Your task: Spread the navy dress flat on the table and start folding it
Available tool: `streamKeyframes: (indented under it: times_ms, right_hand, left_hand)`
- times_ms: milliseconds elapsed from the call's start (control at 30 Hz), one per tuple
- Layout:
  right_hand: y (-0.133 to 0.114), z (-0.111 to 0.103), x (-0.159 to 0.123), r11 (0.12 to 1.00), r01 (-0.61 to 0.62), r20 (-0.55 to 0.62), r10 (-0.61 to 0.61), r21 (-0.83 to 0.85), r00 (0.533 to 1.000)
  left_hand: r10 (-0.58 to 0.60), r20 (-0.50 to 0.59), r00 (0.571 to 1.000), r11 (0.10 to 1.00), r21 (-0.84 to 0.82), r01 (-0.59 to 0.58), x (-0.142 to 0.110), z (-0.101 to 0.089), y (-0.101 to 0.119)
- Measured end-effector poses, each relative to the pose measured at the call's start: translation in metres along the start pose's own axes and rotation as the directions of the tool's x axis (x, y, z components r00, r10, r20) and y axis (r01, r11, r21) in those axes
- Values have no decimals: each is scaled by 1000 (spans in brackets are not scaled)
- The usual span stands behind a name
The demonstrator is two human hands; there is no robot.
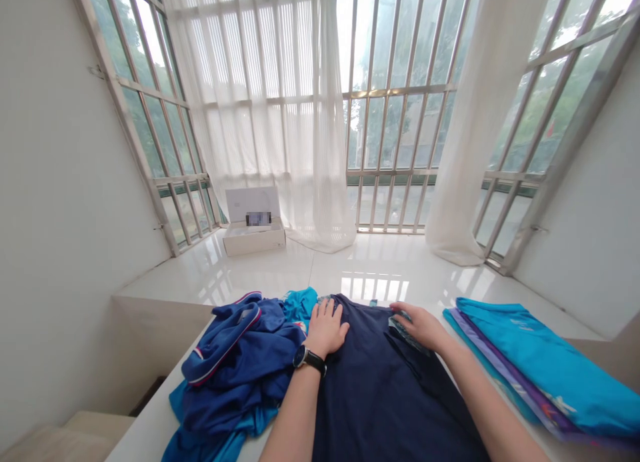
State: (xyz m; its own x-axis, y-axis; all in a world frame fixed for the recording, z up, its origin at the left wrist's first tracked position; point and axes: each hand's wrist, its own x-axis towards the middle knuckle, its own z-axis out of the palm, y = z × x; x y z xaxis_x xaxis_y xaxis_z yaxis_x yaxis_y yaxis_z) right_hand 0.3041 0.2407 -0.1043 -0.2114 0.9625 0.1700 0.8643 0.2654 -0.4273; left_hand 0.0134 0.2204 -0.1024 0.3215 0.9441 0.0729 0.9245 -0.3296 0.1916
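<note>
A dark navy garment point(385, 395) lies spread out in front of me, with patterned fabric point(407, 332) showing near its upper right. My left hand point(327, 325), with a black-strapped watch point(309, 359) on the wrist, rests flat on its upper left, fingers stretched out. At the upper right, my right hand point(420, 323) touches the garment near the patterned part, its visible fingers extended and apart; some fingers are hidden. Left of the navy garment is a crumpled heap with a blue polo shirt point(250, 362) and bright blue cloth point(300, 303).
On the right lies a stack of folded clothes, a bright blue one point(545, 362) over purple ones point(530, 395). An open white box point(255, 241) with a phone-like object point(259, 219) stands on the white sill point(320, 269). Behind hang white curtains point(320, 202) before barred windows.
</note>
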Motion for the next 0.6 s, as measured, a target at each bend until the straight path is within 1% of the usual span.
streamKeyframes:
  times_ms: [100,200,467,600]
  right_hand:
    - [3,0,4,1000,25,43,-25,0,999]
    - [6,-2,5,1000,22,62,-21,-13,998]
    - [8,-7,6,997,-16,68,21,-73,997]
    - [11,-12,5,990,-61,41,67,-128,997]
  left_hand:
    - [-2,-6,1000,1000,0,2,0,0,0]
    - [-3,-9,1000,1000,-2,3,1,1,0]
    - [4,-8,1000,1000,-10,-5,0,1,1]
    - [0,-4,1000,1000,-10,-1,0,0,1]
